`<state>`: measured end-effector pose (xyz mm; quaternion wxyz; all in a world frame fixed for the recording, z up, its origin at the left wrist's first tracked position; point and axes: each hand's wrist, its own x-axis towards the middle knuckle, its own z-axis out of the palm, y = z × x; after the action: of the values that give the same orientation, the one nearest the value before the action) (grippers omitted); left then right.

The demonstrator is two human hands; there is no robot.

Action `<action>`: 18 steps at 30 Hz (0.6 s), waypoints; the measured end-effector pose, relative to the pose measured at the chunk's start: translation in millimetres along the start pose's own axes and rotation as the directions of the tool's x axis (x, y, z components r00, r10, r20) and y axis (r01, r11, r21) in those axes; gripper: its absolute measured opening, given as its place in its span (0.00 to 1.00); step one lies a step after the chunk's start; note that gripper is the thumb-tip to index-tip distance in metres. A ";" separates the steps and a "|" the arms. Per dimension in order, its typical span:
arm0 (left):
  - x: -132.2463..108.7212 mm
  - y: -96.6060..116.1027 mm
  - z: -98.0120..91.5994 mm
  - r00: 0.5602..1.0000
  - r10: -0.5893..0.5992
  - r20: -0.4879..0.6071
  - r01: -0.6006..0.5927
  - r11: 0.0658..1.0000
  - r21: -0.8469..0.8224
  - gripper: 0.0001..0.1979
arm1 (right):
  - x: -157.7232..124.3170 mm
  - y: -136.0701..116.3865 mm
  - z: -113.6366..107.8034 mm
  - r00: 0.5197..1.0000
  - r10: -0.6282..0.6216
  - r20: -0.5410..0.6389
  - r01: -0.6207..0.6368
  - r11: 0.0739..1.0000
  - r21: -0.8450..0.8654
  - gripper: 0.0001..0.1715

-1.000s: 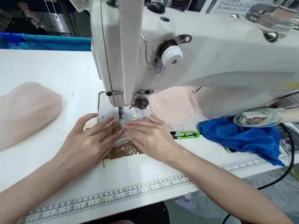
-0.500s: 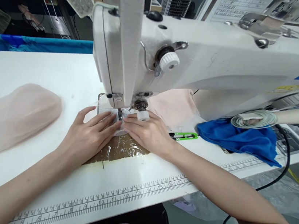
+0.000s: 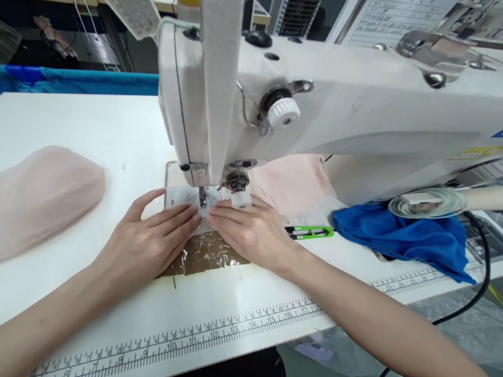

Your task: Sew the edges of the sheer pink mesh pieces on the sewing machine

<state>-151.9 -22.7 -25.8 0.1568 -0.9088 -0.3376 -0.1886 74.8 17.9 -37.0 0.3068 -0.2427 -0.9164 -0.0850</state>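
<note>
At the needle of the white sewing machine [image 3: 359,104], a small piece of sheer white fabric [image 3: 204,227] lies under the presser foot [image 3: 203,197]. My left hand [image 3: 147,236] rests flat on its left side, fingers stretched and thumb spread out. From the right, my right hand [image 3: 253,229] lays its extended fingers on the fabric close beside the foot. Its fingertips are partly hidden by the machine's white knob [image 3: 241,199]. Beneath both hands is a brown, shiny taped patch [image 3: 215,255] on the table.
A sheer pink fabric piece [image 3: 30,209] lies at the left. Behind my right hand are folded pink fabric [image 3: 294,182] and green thread snips [image 3: 313,232]. A blue cloth [image 3: 402,239] and a coiled pale cord [image 3: 428,202] sit farther right. A printed ruler [image 3: 194,339] runs along the front edge.
My left fingertips have drawn back slightly from the presser foot, showing more white fabric there. My right hand stays nearly in place. The whole view has shifted slightly.
</note>
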 end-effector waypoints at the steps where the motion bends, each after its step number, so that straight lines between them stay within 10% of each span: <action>1: 0.1 -0.5 0.4 1.000 0.004 -0.005 -0.004 1.000 0.000 0.15 | 0.2 0.0 0.0 1.000 0.003 0.004 -0.003 1.000 0.001 0.13; 18: 2.7 -8.6 7.3 1.000 -0.011 -0.012 0.012 1.000 0.012 0.16 | 4.0 4.6 4.6 0.997 0.031 0.066 -0.029 0.999 -0.034 0.14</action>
<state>-154.1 -12.0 -29.6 0.1630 -0.9048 -0.3430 -0.1927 71.9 24.9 -38.2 0.2731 -0.2644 -0.9208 -0.0874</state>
